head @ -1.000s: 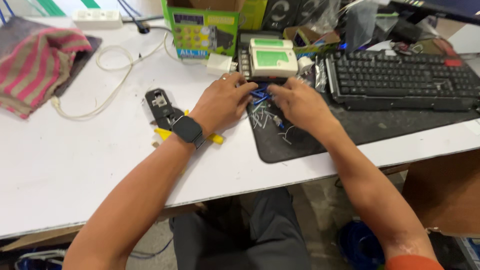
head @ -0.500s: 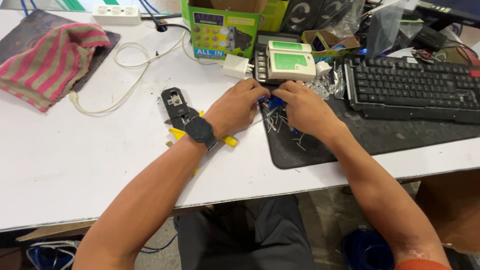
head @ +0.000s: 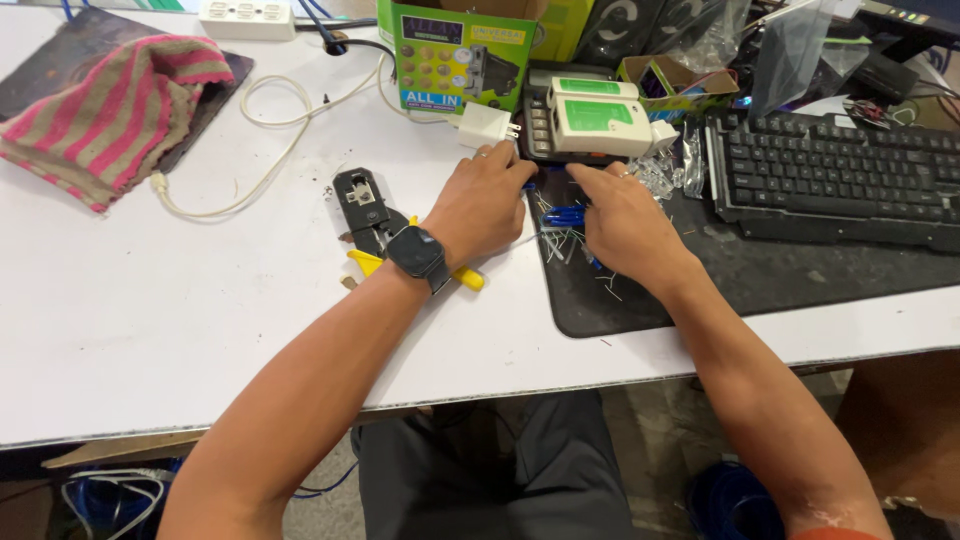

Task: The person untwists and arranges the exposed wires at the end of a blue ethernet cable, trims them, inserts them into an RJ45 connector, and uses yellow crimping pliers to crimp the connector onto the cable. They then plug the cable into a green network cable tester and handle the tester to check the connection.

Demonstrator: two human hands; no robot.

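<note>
Both hands have edged toward the cable tester [head: 598, 115], left hand [head: 487, 200] and right hand [head: 625, 218] apparently pinching blue wire [head: 563, 214].

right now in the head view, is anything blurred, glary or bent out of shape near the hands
Head view: sharp overall, light even and soft, only faint shadows under the left hand and right hand; no strong glare on the white table; wide-lens bending curves the table edge; the blue wire between the hands is too small to make out.

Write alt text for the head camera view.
Both hands, left hand and right hand, work a blue cable over a black mat on a white table. A crimping tool lies left, a keyboard right.
</note>
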